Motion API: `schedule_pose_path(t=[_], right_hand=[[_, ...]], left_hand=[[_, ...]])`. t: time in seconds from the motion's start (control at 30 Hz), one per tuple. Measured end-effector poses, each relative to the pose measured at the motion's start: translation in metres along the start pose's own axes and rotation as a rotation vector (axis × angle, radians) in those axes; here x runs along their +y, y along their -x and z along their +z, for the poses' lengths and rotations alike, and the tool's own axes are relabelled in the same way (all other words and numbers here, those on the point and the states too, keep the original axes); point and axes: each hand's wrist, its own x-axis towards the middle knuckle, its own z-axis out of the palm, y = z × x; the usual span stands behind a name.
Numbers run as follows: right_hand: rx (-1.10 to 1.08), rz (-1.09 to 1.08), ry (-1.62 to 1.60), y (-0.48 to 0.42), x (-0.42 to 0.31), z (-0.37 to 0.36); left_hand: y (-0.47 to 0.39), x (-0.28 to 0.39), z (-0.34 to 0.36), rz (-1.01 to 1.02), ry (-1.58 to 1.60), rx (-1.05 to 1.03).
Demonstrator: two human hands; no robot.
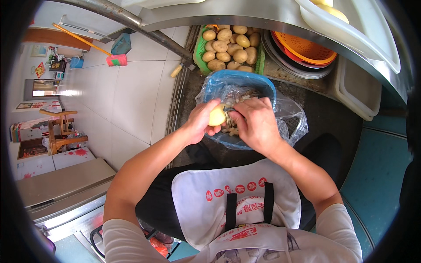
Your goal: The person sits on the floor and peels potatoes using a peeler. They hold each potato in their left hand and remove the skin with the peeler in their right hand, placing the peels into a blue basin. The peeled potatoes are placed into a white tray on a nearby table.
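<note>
My left hand (201,125) grips a peeled, pale yellow potato (216,115). In my right hand (257,121) is a small dark tool (229,109), mostly covered by my fingers; its working end meets the potato's right side, and it looks like a peeler. Both hands are over a blue plastic bin (241,75) lined with a clear plastic bag (294,121). Inside the bin lie potato peelings (234,131). Beyond it, a green plastic crate (200,54) holds several unpeeled potatoes (240,56).
A steel counter (230,18) overhangs the crate, with a white tub (358,36) of peeled potatoes on it. Below sit an orange colander (304,46) among stacked basins and a white plastic tray (360,85). A metal pipe (164,41) slants at upper left, near a wooden handle (176,70).
</note>
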Motion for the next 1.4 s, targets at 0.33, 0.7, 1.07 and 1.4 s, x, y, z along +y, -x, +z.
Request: schedule_pose_path(t=[0.33, 0.7, 1.07, 1.4], right_hand=[[0.025, 0.032, 0.022, 0.000, 0.015, 0.000], [-0.037, 0.086, 0.038, -0.002, 0.015, -0.010], [-0.201, 0.172, -0.005, -0.001, 0.007, -0.011], [-0.120, 0.140, -0.003, -0.001, 0.006, -0.019]], left_hand=[[-0.002, -0.003, -0.007, 0.052, 0.034, -0.125], [0.001, -0.004, 0.002, 0.749, -0.612, 0.101], [0.010, -0.005, 0.009, 0.677, -0.614, 0.137], [0.012, 0.016, 0.005, 0.494, -0.320, 0.088]])
